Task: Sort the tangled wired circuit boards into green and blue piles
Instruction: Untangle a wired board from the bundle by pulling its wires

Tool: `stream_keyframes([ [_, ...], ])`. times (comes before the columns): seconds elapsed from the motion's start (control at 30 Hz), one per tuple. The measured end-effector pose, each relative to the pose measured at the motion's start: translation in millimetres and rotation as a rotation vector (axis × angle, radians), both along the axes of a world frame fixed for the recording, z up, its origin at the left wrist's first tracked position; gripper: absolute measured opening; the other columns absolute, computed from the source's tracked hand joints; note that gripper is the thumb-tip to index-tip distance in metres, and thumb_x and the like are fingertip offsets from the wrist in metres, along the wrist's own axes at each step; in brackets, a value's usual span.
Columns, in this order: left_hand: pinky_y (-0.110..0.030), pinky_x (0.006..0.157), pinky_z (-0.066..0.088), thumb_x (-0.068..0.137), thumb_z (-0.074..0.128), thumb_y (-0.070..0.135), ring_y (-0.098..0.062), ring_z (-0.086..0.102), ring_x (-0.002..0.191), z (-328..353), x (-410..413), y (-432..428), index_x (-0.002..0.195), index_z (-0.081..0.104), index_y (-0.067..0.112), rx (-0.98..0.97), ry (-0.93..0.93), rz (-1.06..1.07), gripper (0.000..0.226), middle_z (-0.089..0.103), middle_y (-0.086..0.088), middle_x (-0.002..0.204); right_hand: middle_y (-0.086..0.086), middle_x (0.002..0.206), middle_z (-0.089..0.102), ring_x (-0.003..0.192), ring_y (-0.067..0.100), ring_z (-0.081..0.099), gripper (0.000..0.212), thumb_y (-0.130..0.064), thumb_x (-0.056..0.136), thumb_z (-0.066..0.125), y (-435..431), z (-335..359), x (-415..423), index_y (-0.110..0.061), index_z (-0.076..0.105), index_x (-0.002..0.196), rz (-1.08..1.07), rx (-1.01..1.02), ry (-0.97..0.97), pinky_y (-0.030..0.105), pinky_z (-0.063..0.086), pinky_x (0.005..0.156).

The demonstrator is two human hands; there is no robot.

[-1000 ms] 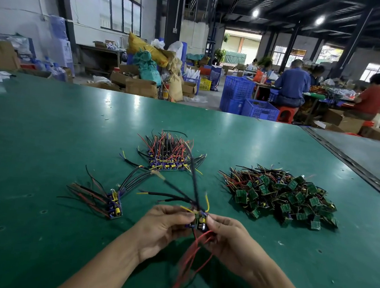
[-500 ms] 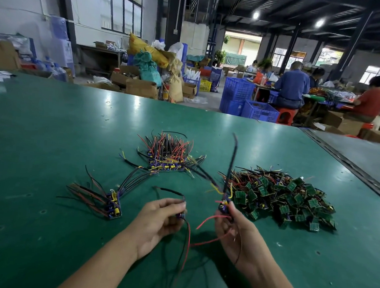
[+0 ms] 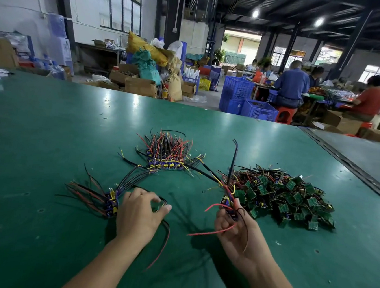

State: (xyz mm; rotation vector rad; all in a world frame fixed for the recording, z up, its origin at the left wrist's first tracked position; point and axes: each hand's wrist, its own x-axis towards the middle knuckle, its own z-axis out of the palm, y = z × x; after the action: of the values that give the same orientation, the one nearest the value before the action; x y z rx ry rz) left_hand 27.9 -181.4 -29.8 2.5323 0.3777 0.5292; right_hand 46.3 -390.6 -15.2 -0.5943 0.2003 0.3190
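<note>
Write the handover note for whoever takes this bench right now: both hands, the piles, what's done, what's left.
Left hand: grips a wired board, colour hidden, beside the small blue bunch.
Right hand: pinches a blue board, wires up, next to the green pile.
Blue pile: far middle of the table.
Done: the two boards are apart.
Left: place both.

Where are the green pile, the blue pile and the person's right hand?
green pile (image 3: pixel 283 207), head view, a green board near its middle.
blue pile (image 3: pixel 164 164), head view, the row of boards beneath the wires.
right hand (image 3: pixel 238 234), head view, middle of the hand, which pinches a wired board (image 3: pixel 227 202).
</note>
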Motion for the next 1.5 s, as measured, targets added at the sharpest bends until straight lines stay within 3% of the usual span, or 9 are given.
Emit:
stream_keyframes([
  [0.13, -0.024, 0.070, 0.043, 0.086, 0.070, 0.025, -0.009, 0.056, 0.077, 8, -5, -12, 0.082, 0.069, 0.018, -0.228, -0.313, -0.236, 0.008, 0.062, 0.008, 0.080, 0.008, 0.077, 0.064, 0.059, 0.011, 0.059, 0.019, -0.021, 0.077, 0.070, 3, -3, -4, -0.003, 0.075, 0.081, 0.111, -0.088, -0.148, 0.021, 0.053, 0.055],
  [0.23, -0.015, 0.064, 0.043, 0.089, 0.068, 0.021, -0.002, 0.057, 0.064, 11, -14, -30, 0.079, 0.070, 0.016, -0.580, -0.200, -0.441, 0.011, 0.066, 0.012, 0.069, 0.008, 0.080, 0.065, 0.066, 0.011, 0.063, 0.017, -0.017, 0.084, 0.064, 5, -6, -8, -0.005, 0.076, 0.086, 0.175, -0.159, -0.255, 0.021, 0.054, 0.062],
  [0.33, -0.018, 0.072, 0.048, 0.090, 0.065, 0.009, -0.005, 0.063, 0.074, 12, -19, -40, 0.084, 0.074, 0.009, -0.914, -0.053, -0.548, 0.010, 0.073, 0.003, 0.078, 0.015, 0.093, 0.068, 0.079, 0.018, 0.065, 0.025, -0.014, 0.090, 0.058, 7, -7, -11, 0.003, 0.071, 0.102, 0.239, -0.249, -0.319, 0.026, 0.055, 0.073],
  [0.43, -0.019, 0.070, 0.051, 0.082, 0.066, 0.008, -0.012, 0.066, 0.073, 18, -22, -40, 0.078, 0.078, 0.015, -1.089, 0.019, -0.570, 0.014, 0.073, -0.004, 0.077, 0.024, 0.099, 0.066, 0.081, 0.027, 0.064, 0.034, -0.011, 0.087, 0.060, 8, -7, -12, 0.012, 0.062, 0.112, 0.249, -0.287, -0.325, 0.035, 0.054, 0.080],
  [0.63, -0.023, 0.070, 0.055, 0.077, 0.080, 0.013, -0.018, 0.070, 0.075, 18, -23, -40, 0.081, 0.078, 0.011, -1.135, 0.033, -0.542, 0.005, 0.075, -0.012, 0.084, 0.025, 0.090, 0.067, 0.068, 0.025, 0.066, 0.028, -0.006, 0.066, 0.075, 12, -10, -13, 0.002, 0.069, 0.093, 0.176, -0.431, -0.306, 0.032, 0.058, 0.065],
  [0.73, -0.026, 0.069, 0.057, 0.063, 0.085, 0.019, -0.024, 0.069, 0.078, 15, -22, -39, 0.082, 0.077, 0.006, -1.207, 0.039, -0.546, 0.024, 0.074, -0.019, 0.087, 0.024, 0.086, 0.068, 0.067, 0.025, 0.066, 0.023, -0.014, 0.060, 0.085, 11, -13, -12, -0.007, 0.074, 0.080, 0.135, -0.507, -0.347, 0.033, 0.059, 0.063],
  [0.97, -0.025, 0.069, 0.054, 0.067, 0.085, 0.010, -0.023, 0.067, 0.083, 16, -23, -35, 0.090, 0.075, -0.001, -1.182, 0.035, -0.638, 0.027, 0.073, -0.021, 0.093, 0.019, 0.085, 0.072, 0.073, 0.025, 0.068, 0.057, -0.044, 0.042, 0.097, 4, -13, -12, -0.011, 0.076, 0.084, 0.150, -0.650, -0.446, 0.033, 0.056, 0.069],
  [1.3, -0.042, 0.084, 0.050, 0.068, 0.076, -0.003, -0.033, 0.064, 0.084, 22, -25, -31, 0.091, 0.070, -0.014, -1.284, 0.081, -0.644, 0.026, 0.069, -0.029, 0.092, 0.019, 0.083, 0.068, 0.068, 0.022, 0.066, 0.016, -0.008, 0.073, 0.072, 4, 0, -14, 0.004, 0.073, 0.084, 0.346, -0.495, -0.351, 0.028, 0.057, 0.063],
  [1.5, -0.023, 0.060, 0.055, 0.061, 0.075, 0.001, -0.015, 0.067, 0.064, 24, -21, -29, 0.069, 0.076, 0.003, -1.392, 0.098, -0.614, 0.008, 0.072, -0.012, 0.074, 0.012, 0.073, 0.068, 0.057, 0.014, 0.063, 0.013, -0.006, 0.085, 0.063, 5, 4, -17, 0.002, 0.073, 0.084, 0.392, -0.374, -0.316, 0.022, 0.053, 0.054],
])
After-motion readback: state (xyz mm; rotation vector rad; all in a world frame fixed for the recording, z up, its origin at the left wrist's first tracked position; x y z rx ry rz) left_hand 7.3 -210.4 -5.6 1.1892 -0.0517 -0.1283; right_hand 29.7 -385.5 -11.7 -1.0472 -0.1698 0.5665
